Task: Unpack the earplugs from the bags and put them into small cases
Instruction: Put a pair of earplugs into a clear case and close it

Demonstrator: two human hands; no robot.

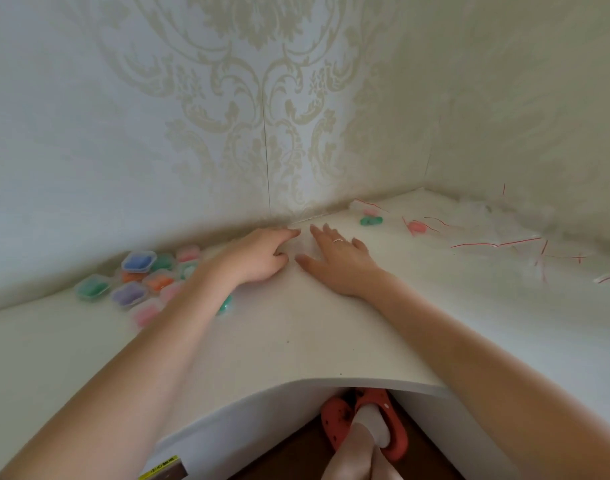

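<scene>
White counter (296, 341) shows the job well along: filled cases (137, 278) lie left of both hands, bagged earplugs (393, 220) remain right; left hand (262, 258) loosely curled, right hand (334, 261) spread flat, neither visibly gripping.

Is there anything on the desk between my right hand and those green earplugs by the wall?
Nothing visible. Bare desk lies between the right hand and the green earplugs, which sit just beyond its fingers near the wall. A pink pair in a clear bag lies behind them, not in the path.
</scene>
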